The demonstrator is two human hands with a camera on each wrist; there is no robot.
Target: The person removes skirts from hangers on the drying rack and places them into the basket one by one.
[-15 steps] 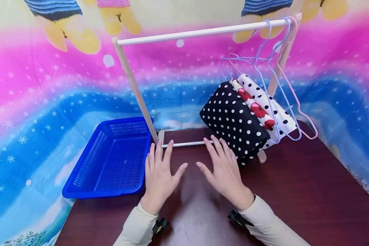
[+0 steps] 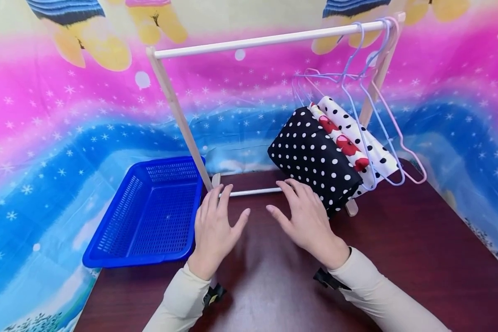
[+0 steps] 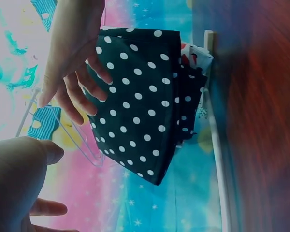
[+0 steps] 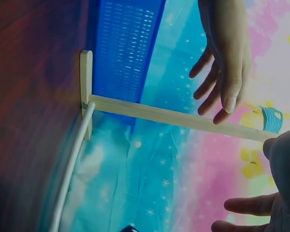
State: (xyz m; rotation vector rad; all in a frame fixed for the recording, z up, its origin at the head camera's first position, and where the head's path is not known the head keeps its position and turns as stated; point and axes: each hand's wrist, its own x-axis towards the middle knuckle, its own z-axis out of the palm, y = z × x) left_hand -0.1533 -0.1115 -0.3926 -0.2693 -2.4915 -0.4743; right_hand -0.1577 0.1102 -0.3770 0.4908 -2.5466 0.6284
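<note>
Both hands are held up over the table in front of a small clothes rack (image 2: 253, 42), holding nothing. My left hand (image 2: 216, 230) has its fingers spread and lies beside the right rim of a blue plastic basket (image 2: 186, 251). Nearer the hanging cloths, my right hand (image 2: 309, 223) has relaxed, slightly bent fingers. A black cloth with white dots (image 2: 315, 157) hangs folded on a hanger at the rack's right, just beyond the right hand. Behind it hang a red-flowered cloth (image 2: 346, 145) and a white cloth with black dots (image 2: 375, 150), on blue and pink hangers (image 2: 406, 150).
The basket stands on the left of the dark red wooden table (image 2: 419, 244), with nothing inside. The rack's low white bar (image 2: 255, 191) runs between its feet. A printed pink and blue backdrop (image 2: 108, 110) surrounds the table.
The right hand has bent its fingers a little more and its forearm has shifted slightly right. The left hand is nearly where it was. The view has tilted a little; rack and cloths hang as before.
</note>
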